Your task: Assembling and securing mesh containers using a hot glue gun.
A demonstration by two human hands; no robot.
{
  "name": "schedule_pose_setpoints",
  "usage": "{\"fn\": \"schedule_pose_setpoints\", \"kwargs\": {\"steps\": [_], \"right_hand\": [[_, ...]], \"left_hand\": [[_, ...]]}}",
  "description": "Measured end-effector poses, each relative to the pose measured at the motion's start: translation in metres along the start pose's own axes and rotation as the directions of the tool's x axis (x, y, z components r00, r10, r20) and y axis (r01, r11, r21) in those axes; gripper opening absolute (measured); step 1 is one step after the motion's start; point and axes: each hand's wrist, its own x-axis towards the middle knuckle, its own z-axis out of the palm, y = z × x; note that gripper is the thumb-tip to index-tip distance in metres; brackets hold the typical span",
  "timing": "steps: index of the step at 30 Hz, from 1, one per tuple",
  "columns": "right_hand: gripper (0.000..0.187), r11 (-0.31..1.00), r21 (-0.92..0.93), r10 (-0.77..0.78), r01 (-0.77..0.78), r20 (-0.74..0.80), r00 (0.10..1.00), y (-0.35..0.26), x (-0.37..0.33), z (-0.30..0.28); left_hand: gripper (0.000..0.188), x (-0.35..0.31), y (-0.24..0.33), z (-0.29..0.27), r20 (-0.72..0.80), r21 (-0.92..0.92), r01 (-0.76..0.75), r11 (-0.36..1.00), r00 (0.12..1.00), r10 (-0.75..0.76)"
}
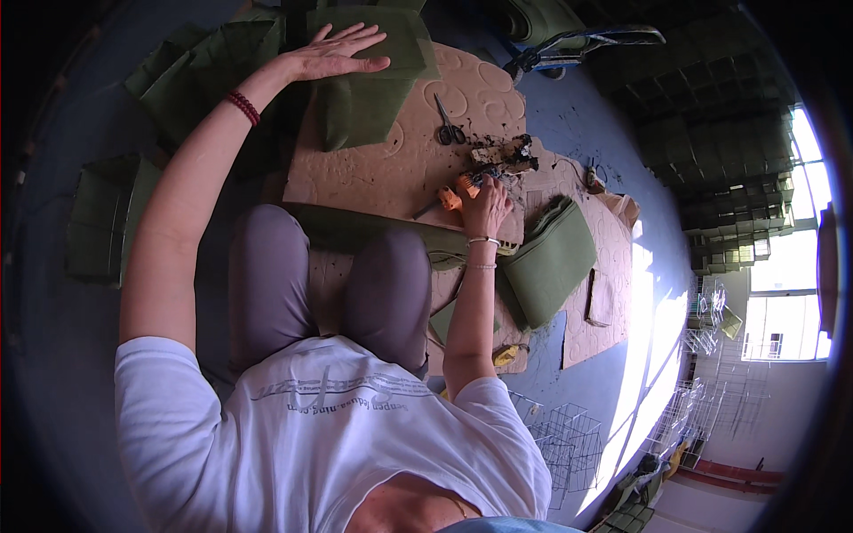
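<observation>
Green box [366,111] overlaps cardboard [391,182] edge; left hand [335,61] over.

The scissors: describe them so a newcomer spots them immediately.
Start at the brown cardboard beyond the knees. On it, between the green piece at the left hand and the crusted lump beyond the right hand, lie the scissors. Unlike the lump, they show slim blades pointing away from the knees and dark looped handles.

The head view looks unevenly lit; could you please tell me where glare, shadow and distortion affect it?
Head view, right: glare washes out the window and sunlit floor; head view, upper right: the green stacks sink into shadow; head view, rim: dark, with straight edges bent; head view, middle: the right hand and scissors look fairly clear.
</observation>
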Motion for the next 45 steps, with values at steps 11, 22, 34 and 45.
{"fn": "schedule_pose_setpoints", "kwargs": {"steps": [11, 22, 34, 45], "right_hand": [[0.051, 0.238, 0.954, -0.013, -0.182, 0.19, 0.982, -0.115, 0.11, -0.039], [0.028, 0.092, 0.981, -0.002, -0.168, 0.169, 0.986, -0.126, 0.121, -0.014], [0.056, 0.914, 0.168, 0.392, -0.37, -0.119, 0.912, -0.047, -0.026, 0.046], [0.057, 0.988, 0.035, 0.151, -0.152, 0.047, 0.987, 0.031, -0.051, 0.052]], "left_hand": [[0.074, -0.001, 0.002, 0.0, -0.03, -0.052, 0.004, 0.999, 1.0, -0.005], [0.077, -0.002, -0.002, 0.009, -0.143, -0.004, -0.064, 0.998, 0.988, 0.063], [0.071, -0.001, -0.006, 0.008, -0.168, -0.101, -0.077, 0.992, 0.984, 0.059], [0.072, 0.003, -0.006, 0.013, -0.192, -0.172, -0.091, 0.981, 0.98, 0.057]]}}
